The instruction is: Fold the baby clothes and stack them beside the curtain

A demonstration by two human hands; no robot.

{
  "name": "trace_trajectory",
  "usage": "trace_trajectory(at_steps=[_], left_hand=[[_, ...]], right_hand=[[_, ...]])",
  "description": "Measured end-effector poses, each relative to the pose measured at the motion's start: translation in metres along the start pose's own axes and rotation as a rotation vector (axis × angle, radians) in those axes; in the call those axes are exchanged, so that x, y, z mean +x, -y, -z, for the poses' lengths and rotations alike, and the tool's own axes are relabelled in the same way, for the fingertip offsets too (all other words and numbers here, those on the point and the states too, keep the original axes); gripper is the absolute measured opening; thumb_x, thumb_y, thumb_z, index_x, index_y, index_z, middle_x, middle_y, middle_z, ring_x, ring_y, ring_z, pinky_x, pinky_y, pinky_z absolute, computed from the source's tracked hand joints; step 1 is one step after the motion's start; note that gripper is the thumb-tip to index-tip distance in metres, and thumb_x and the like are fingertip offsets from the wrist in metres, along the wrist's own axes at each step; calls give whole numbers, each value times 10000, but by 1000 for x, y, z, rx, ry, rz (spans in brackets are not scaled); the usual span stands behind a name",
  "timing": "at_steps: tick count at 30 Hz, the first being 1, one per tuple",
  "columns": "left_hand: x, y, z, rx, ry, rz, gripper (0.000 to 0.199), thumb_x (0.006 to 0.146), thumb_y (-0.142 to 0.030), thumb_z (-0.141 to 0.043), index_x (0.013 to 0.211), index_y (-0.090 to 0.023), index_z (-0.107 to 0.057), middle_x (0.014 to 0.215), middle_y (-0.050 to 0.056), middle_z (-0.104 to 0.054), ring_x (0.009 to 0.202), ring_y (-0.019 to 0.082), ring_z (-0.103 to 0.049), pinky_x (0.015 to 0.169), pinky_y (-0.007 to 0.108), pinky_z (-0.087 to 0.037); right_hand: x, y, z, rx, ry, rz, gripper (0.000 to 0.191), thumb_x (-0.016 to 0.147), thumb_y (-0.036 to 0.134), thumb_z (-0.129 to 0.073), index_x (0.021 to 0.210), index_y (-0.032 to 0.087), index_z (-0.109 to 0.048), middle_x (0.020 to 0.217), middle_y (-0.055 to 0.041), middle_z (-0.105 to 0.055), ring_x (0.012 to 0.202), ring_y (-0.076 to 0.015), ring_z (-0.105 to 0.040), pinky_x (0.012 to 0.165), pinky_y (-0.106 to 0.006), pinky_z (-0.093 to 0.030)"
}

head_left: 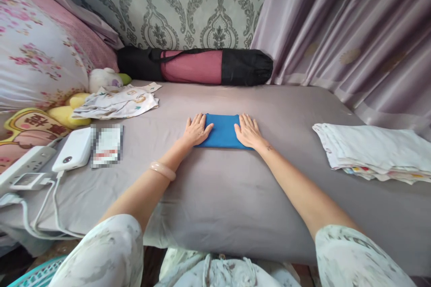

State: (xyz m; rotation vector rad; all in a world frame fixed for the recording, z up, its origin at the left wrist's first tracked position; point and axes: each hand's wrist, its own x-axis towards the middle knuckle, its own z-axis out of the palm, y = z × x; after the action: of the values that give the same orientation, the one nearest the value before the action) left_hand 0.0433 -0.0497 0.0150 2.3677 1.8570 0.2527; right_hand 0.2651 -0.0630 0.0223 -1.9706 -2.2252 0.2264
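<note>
A folded blue cloth [222,131] lies flat on the grey bed sheet [215,188] in front of me. My left hand [197,131] rests flat on its left end, palm down, with the fingers pointing away from me. On the right end lies my right hand [247,131], also palm down and with fingers stretched out. Both thumbs point inward across the blue fabric. A pale bangle [163,171] circles my left forearm. Parts of the cloth's two ends are hidden under my hands.
To the right is a stack of folded white cloths [377,150]. At left lie a patterned cloth [121,103], a white power bank [74,148], a blurred-out phone-sized item [107,145] and a power strip [27,166] with cables. A rolled mat bag [191,66] lies along the wall.
</note>
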Motion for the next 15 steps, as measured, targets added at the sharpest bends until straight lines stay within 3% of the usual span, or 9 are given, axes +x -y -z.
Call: trace_trajectory(at_steps=[6,10,13,15], left_hand=[[-2,6,-5,0,18,-9,684,981,-547,-141,1509,-134,-273,1585,131,-259,1471,244,-214,1186,479,-169],[0,6,-3,7,20,-20,689,982,-543,-144,1512,-121,-268,1583,135,-263,1468,248,-223,1185,475,-176],[-4,-1,4,49,21,-3,693,981,-539,-150,1509,-109,-278,1584,149,-255,1473,270,-201,1183,502,-163],[-12,-12,8,86,-16,13,689,986,-523,-146,1501,-91,-296,1585,160,-243,1479,280,-174,1188,509,-136]], right_hand=[[0,-9,-12,-40,-9,22,659,986,419,-156,1513,39,-264,1593,-145,-220,1476,-246,-160,1201,-435,-124],[1,-8,-8,-36,3,16,662,985,428,-167,1515,42,-258,1595,-142,-216,1474,-255,-165,1196,-448,-145],[-3,-3,-1,-40,21,8,661,988,424,-174,1512,31,-262,1592,-154,-217,1473,-278,-162,1190,-497,-132],[-10,7,3,-62,-35,16,647,991,407,-179,1504,24,-281,1586,-173,-223,1473,-293,-156,1185,-527,-103]])
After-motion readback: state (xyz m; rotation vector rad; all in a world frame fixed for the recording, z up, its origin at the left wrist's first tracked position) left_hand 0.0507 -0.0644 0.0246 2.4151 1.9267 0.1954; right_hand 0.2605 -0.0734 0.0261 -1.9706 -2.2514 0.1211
